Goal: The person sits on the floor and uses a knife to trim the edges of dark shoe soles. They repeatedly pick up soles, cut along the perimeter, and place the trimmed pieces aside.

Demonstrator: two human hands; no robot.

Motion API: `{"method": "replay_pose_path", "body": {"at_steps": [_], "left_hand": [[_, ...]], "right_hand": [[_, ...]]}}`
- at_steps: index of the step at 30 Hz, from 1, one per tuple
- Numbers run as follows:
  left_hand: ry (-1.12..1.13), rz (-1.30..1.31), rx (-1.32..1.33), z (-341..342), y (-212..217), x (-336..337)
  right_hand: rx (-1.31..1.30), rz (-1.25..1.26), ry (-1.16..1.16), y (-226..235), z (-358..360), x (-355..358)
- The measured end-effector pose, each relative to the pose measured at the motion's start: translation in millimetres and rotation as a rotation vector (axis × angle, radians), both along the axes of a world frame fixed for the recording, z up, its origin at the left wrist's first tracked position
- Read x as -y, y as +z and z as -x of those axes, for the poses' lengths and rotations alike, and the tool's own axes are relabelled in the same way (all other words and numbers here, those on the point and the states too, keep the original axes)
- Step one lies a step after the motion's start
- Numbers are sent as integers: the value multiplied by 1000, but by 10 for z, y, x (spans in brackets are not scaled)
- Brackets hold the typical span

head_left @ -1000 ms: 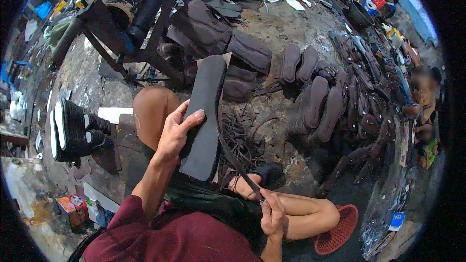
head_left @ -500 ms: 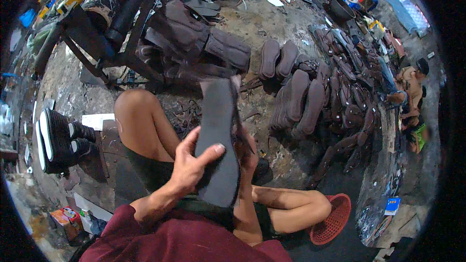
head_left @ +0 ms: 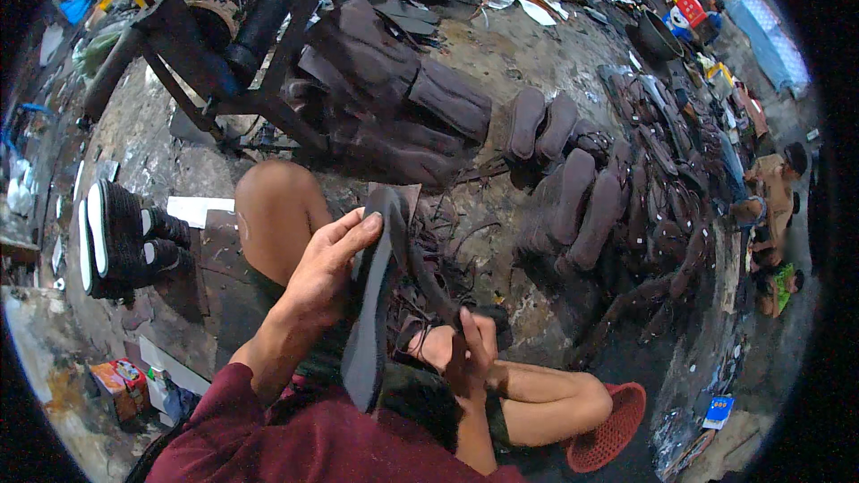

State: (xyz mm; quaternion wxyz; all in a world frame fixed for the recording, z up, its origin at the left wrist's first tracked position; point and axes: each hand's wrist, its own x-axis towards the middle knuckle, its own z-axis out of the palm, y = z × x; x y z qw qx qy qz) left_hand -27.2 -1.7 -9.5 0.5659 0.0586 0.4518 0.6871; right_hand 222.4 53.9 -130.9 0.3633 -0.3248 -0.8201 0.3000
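My left hand (head_left: 318,270) grips the far end of a dark grey shoe sole (head_left: 365,344), thumb on top, and the sole is tilted on edge above my lap. A thin dark brown strip (head_left: 422,273) curves away from the sole's far end toward my right hand (head_left: 476,349). The fingers of that hand are closed on the strip's near end, to the right of the sole. Whether the strip is still joined to the sole at the far end is hard to make out. Dark cords or scraps (head_left: 438,233) lie on the floor just beyond.
Brown soles (head_left: 568,197) stand in rows at the right, beside piles of strapped sandals (head_left: 662,161). Brown sheets (head_left: 447,103) lie ahead near a black metal frame (head_left: 224,98). Stacked black-and-white soles (head_left: 112,237) are at left; a red basket (head_left: 608,429) sits by my right knee.
The sole has turned onto its edge, and my left hand has shifted to its far end. My right hand has drawn down and right, opening a gap between strip and sole.
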Motion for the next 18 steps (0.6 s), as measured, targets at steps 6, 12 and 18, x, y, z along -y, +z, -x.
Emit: {"method": "replay_pose_path", "body": {"at_steps": [6, 12, 18], "left_hand": [[-68, 32, -280, -184, -78, -16], [-162, -20, -448, -243, 81, 78], [-242, -54, -673, -334, 193, 71]], "right_hand": [[68, 52, -16, 145, -286, 1], [164, 24, 179, 925, -144, -383], [319, 19, 366, 1367, 42, -676]]}}
